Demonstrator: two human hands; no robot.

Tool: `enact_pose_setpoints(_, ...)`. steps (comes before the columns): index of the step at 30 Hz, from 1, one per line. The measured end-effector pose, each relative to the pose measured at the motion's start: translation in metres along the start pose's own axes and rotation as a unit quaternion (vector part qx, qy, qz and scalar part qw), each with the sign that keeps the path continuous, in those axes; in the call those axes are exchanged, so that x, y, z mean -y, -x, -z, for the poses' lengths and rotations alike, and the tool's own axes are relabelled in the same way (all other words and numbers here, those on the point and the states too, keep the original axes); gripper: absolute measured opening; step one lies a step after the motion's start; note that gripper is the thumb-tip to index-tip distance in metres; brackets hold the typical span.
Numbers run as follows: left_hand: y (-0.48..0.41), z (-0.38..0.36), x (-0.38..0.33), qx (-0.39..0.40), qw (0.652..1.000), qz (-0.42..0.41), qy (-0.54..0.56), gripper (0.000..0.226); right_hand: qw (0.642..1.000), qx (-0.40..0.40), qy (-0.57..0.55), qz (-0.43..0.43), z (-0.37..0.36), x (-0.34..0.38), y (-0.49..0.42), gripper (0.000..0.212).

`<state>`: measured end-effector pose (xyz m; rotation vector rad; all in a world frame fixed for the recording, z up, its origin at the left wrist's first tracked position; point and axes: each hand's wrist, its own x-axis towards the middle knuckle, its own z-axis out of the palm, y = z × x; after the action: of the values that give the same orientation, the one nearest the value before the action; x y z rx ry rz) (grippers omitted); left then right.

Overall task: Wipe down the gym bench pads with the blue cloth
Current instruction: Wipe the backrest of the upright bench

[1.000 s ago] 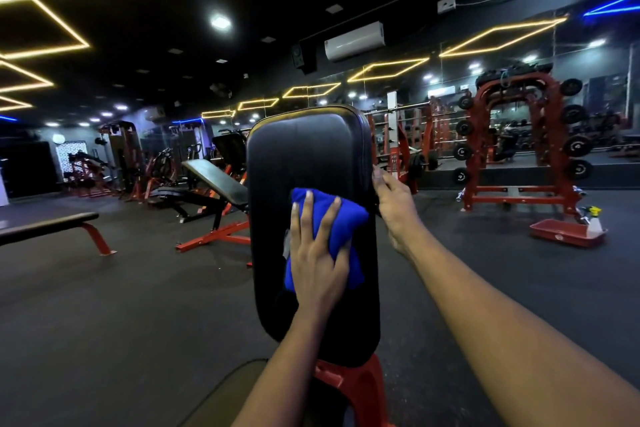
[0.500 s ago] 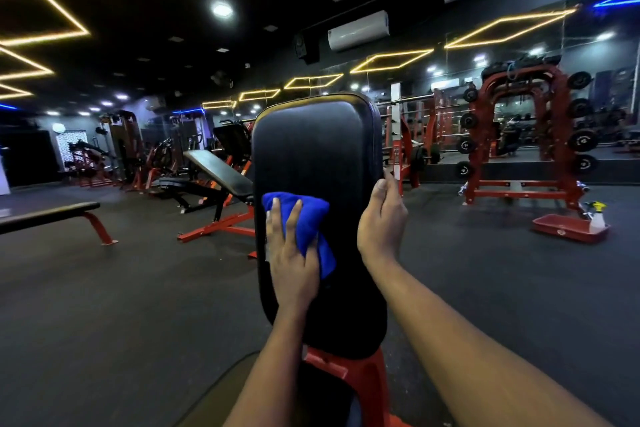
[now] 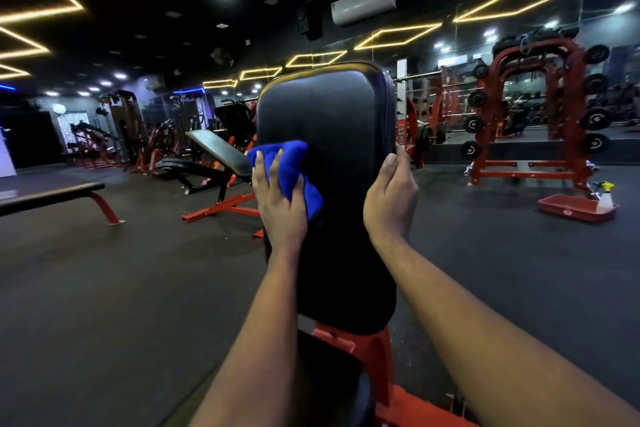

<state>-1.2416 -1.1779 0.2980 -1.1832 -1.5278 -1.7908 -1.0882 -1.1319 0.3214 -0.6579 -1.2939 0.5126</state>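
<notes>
Blue cloth sat under left hand, its straight, slightly spread fingers pressing it onto the upright back pad for wiping. Right hand fingers curled round the pad edge, probably steadying it.

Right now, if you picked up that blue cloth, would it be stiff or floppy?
Probably floppy: the cloth bunches and folds under the left hand. Likely light too, since flat fingers alone pin it against the upright pad. Let go, it would probably drop.
</notes>
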Motion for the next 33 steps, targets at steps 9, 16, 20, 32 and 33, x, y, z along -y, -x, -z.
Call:
enact_pose_setpoints(9,0.146,0.008,0.025,-0.013,0.982,0.187,-0.006,0.058,1.0,0.004,-0.006,0.001,0.002,0.004,0.0,0.043)
enact_pose_setpoints(16,0.107,0.002,0.014,-0.037,0.983,0.177,-0.041,0.055,0.998,0.035,-0.041,0.011,0.004,-0.006,-0.005,0.055)
enact_pose_setpoints(20,0.035,-0.006,-0.014,-0.014,0.996,0.075,-0.046,0.055,0.993,0.076,-0.084,-0.013,0.011,-0.008,-0.008,0.042)
enact_pose_setpoints(32,0.145,-0.02,-0.043,0.033,0.998,-0.001,-0.056,0.072,0.963,0.18,-0.175,-0.098,0.032,-0.022,-0.019,0.051)
enact_pose_setpoints(33,0.161,-0.019,-0.044,0.044,0.997,0.004,-0.063,0.072,0.962,0.182,-0.18,-0.097,0.035,-0.019,-0.017,0.051)
